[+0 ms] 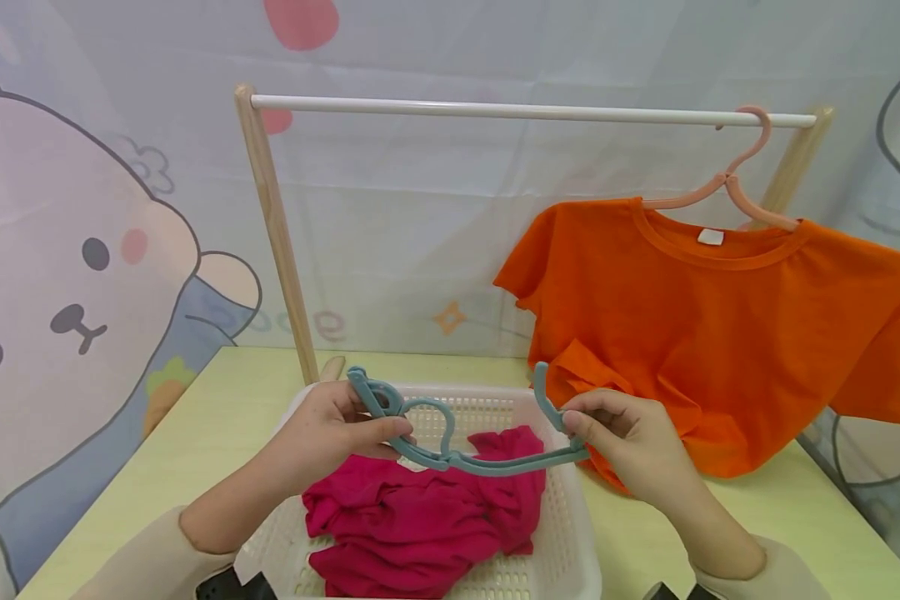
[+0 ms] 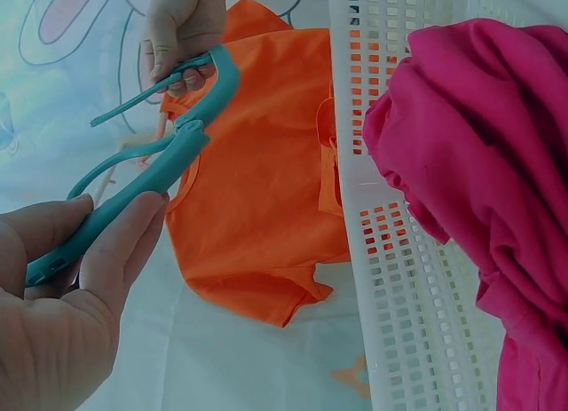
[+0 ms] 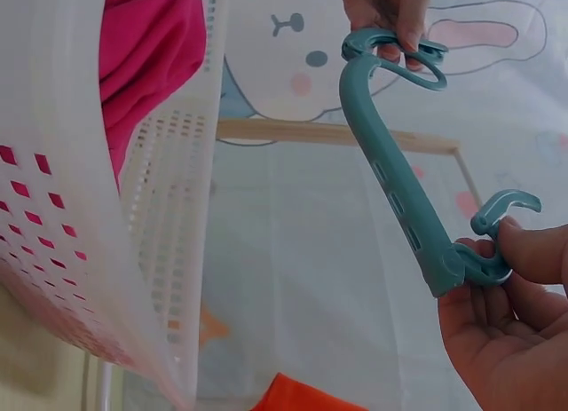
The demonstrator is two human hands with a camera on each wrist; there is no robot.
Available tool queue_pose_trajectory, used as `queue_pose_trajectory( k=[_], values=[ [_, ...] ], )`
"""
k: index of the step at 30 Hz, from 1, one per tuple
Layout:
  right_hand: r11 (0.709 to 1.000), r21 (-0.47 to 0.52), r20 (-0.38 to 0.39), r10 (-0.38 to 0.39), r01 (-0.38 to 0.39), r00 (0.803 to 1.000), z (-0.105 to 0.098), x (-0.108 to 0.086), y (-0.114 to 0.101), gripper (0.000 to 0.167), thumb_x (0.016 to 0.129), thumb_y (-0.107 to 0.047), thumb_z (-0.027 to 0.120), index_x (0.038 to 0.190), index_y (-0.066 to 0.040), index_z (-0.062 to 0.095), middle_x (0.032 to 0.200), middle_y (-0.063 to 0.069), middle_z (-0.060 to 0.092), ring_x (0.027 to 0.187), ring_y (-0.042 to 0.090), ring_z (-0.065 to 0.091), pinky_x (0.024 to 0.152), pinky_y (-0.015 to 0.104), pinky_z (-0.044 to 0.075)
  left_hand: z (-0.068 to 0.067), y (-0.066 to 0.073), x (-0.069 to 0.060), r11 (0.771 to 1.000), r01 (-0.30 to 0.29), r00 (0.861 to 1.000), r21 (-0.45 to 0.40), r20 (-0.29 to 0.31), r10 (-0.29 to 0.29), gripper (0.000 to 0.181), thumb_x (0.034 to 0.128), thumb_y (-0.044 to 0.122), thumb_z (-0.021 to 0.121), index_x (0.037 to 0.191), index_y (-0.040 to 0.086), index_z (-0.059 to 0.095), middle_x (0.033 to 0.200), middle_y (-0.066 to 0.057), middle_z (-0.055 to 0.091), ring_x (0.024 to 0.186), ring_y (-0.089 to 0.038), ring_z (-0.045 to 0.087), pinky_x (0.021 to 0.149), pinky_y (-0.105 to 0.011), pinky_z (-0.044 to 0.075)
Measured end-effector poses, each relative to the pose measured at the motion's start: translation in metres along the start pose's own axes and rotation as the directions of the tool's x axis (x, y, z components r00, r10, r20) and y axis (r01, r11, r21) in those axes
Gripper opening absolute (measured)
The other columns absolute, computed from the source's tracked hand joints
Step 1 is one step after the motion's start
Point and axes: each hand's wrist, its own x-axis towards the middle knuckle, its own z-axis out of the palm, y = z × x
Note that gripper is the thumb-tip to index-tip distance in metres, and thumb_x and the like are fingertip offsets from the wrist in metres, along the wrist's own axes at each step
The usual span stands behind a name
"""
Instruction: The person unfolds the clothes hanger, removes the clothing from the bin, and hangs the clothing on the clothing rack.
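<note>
A teal folding hanger spans both hands above a white basket. My left hand pinches its left part, where the hook curls back, thumb on top. At the other end my right hand pinches a short folded arm that points upward. The right wrist view shows the hanger with slots along its bar and the right hand gripping its lower end. Crumpled magenta cloth lies in the basket beneath the hanger.
Behind the basket stands a rack with a white rod and wooden posts. An orange shirt hangs on a pink hanger at the right. The pale yellow table extends on both sides of the basket.
</note>
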Motion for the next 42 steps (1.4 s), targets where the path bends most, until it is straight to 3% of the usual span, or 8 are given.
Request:
queue_pose_trajectory(
  k=[10, 22, 33, 39, 42],
  values=[
    [0.998, -0.060, -0.091, 0.025, -0.031, 0.995, -0.010, -0.001, 0.004, 0.012, 0.092, -0.011, 0.066, 0.097, -0.001, 0.069, 0.078, -0.005, 0.070, 0.074, 0.011, 0.066, 0.071, 0.021, 0.053, -0.001, 0.000, -0.004, 1.000, -0.005, 0.999, -0.004, -0.043, 0.004, 0.024, 0.0897, 0.009, 0.068, 0.099, -0.013, 0.063, 0.093, -0.018, 0.070, 0.085, -0.020, 0.071, 0.077, -0.037, 0.057],
    [0.999, 0.033, -0.112, 0.047, -0.043, 0.993, -0.020, -0.003, 0.011, 0.014, 0.093, -0.008, 0.063, 0.100, 0.004, 0.066, 0.082, -0.006, 0.070, 0.074, 0.011, 0.063, 0.074, 0.020, 0.054, -0.003, -0.002, -0.005, 0.998, -0.009, 0.995, -0.055, -0.104, 0.003, 0.028, 0.0882, 0.006, 0.069, 0.103, -0.016, 0.060, 0.092, -0.016, 0.069, 0.082, -0.020, 0.072, 0.076, -0.042, 0.057],
    [0.990, 0.075, -0.141, 0.132, -0.123, 0.981, -0.023, -0.005, 0.013, 0.018, 0.093, -0.012, 0.064, 0.100, 0.004, 0.066, 0.081, -0.007, 0.070, 0.073, 0.013, 0.065, 0.076, 0.019, 0.053, -0.007, -0.003, -0.005, 0.995, -0.035, 0.992, -0.091, -0.121, 0.024, 0.027, 0.0891, 0.004, 0.067, 0.102, -0.018, 0.058, 0.089, -0.009, 0.069, 0.081, -0.019, 0.072, 0.075, -0.044, 0.057],
    [0.978, 0.144, -0.144, 0.171, -0.150, 0.975, -0.023, -0.004, 0.016, 0.023, 0.094, -0.012, 0.064, 0.104, 0.008, 0.064, 0.084, -0.008, 0.071, 0.072, 0.013, 0.066, 0.077, 0.019, 0.053, -0.007, -0.002, -0.005, 0.991, -0.036, 0.992, -0.127, -0.125, 0.020, 0.016, 0.0891, 0.005, 0.068, 0.095, -0.009, 0.062, 0.086, -0.004, 0.070, 0.082, -0.017, 0.072, 0.076, -0.045, 0.056],
    [0.971, 0.174, -0.145, 0.188, -0.162, 0.971, -0.023, -0.004, 0.018, 0.019, 0.094, -0.013, 0.064, 0.102, 0.003, 0.066, 0.084, -0.008, 0.070, 0.073, 0.012, 0.066, 0.077, 0.019, 0.053, -0.007, -0.002, -0.005, 0.989, -0.041, 0.992, -0.142, -0.127, 0.022, 0.008, 0.0890, 0.004, 0.068, 0.093, -0.002, 0.065, 0.086, -0.003, 0.070, 0.082, -0.018, 0.072, 0.076, -0.044, 0.057]
  ],
)
